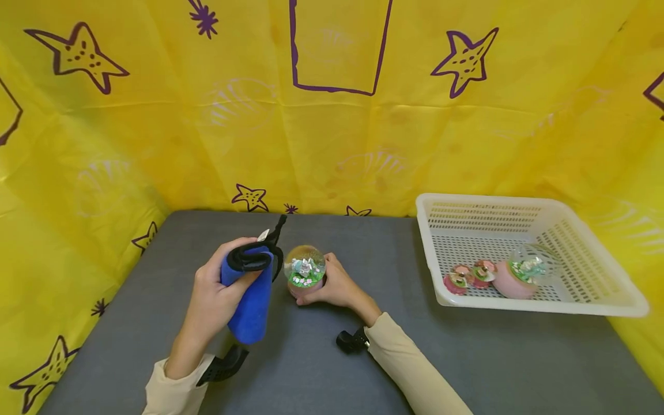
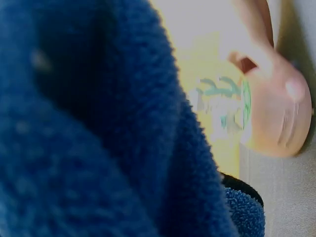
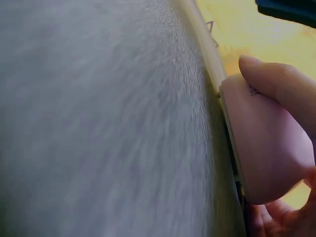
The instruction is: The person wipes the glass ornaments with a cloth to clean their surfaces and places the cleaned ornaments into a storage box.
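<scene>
My left hand (image 1: 218,297) grips a folded blue cloth (image 1: 253,314) with black edging and a small white tag, held above the table. Close up, its fuzzy pile fills much of the left wrist view. Just to the right, my right hand (image 1: 337,285) holds a snow globe (image 1: 305,271) by its pink base (image 3: 269,138). A clear dome tops the globe, with white figures and flowers on green inside. In the right wrist view the thumb lies along the base, and the fingers curl beneath it. The cloth and the globe stand close together; the head view cannot settle whether they touch.
A white plastic basket (image 1: 524,202) stands at the right of the grey table (image 1: 311,369). Inside lie another pink-based snow globe (image 1: 513,279) on its side and small pink ornaments (image 1: 456,280). A yellow patterned cloth backdrop (image 1: 332,144) hangs behind the table.
</scene>
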`<control>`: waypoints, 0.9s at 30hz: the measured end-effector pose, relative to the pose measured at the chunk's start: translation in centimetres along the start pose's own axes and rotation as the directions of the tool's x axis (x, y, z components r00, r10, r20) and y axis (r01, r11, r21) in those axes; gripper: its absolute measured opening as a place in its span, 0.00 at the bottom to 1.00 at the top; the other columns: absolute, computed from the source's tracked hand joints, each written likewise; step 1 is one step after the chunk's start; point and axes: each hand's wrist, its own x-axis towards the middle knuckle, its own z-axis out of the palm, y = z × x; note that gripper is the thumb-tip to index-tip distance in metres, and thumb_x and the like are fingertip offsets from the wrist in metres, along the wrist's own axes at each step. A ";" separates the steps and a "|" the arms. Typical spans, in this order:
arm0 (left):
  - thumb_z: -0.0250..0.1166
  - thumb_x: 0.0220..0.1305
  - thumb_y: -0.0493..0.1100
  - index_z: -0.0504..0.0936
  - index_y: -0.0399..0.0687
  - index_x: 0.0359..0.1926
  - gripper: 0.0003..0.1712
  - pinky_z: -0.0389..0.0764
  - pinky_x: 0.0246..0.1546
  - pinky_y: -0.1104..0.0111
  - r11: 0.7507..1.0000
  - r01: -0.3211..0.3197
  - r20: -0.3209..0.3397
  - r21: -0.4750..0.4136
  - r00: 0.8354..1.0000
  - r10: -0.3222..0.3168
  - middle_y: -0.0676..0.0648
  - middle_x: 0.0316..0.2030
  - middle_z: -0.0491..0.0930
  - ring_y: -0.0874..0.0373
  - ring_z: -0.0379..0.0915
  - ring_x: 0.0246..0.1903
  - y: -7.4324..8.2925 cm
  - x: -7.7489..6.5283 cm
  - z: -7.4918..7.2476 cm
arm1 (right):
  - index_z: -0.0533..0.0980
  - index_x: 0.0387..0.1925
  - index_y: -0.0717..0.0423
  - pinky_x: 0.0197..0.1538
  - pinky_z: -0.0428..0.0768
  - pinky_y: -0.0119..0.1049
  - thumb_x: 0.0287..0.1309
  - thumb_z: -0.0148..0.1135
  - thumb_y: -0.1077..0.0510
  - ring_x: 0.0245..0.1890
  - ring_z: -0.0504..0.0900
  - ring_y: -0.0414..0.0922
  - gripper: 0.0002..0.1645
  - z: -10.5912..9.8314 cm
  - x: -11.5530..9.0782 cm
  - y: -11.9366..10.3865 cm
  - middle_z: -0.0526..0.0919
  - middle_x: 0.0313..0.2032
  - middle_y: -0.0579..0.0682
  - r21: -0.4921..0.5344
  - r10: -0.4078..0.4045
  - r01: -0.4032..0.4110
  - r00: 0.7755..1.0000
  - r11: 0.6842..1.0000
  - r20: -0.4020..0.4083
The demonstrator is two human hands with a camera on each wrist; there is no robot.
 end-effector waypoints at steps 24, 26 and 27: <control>0.68 0.62 0.33 0.77 0.54 0.61 0.27 0.74 0.47 0.82 0.998 0.054 0.065 0.026 0.996 -0.056 0.63 0.52 0.79 0.72 0.75 0.49 -0.3 -0.1 0.4 | 0.78 0.50 0.45 0.50 0.79 0.35 0.24 0.86 0.43 0.42 0.77 0.36 0.44 -1.3 -4.9 0.4 0.79 0.41 0.38 -0.162 -0.088 0.065 0.986 0.985 -0.140; 0.68 0.63 0.34 0.76 0.55 0.62 0.27 0.75 0.47 0.81 0.997 0.063 0.075 0.036 0.995 -0.066 0.58 0.53 0.79 0.72 0.75 0.48 -0.3 -0.1 0.4 | 0.78 0.49 0.47 0.49 0.79 0.34 0.23 0.86 0.43 0.42 0.77 0.36 0.44 -1.3 -4.9 0.3 0.79 0.42 0.38 -0.191 -0.108 0.078 0.983 0.978 -0.152; 0.67 0.63 0.34 0.76 0.55 0.62 0.27 0.75 0.46 0.81 0.997 0.067 0.081 0.043 0.994 -0.070 0.55 0.54 0.80 0.73 0.75 0.48 -0.3 -0.1 0.5 | 0.78 0.49 0.47 0.49 0.79 0.34 0.23 0.86 0.43 0.42 0.77 0.37 0.44 -1.4 -5.0 0.3 0.79 0.43 0.39 -0.201 -0.119 0.085 0.980 0.976 -0.160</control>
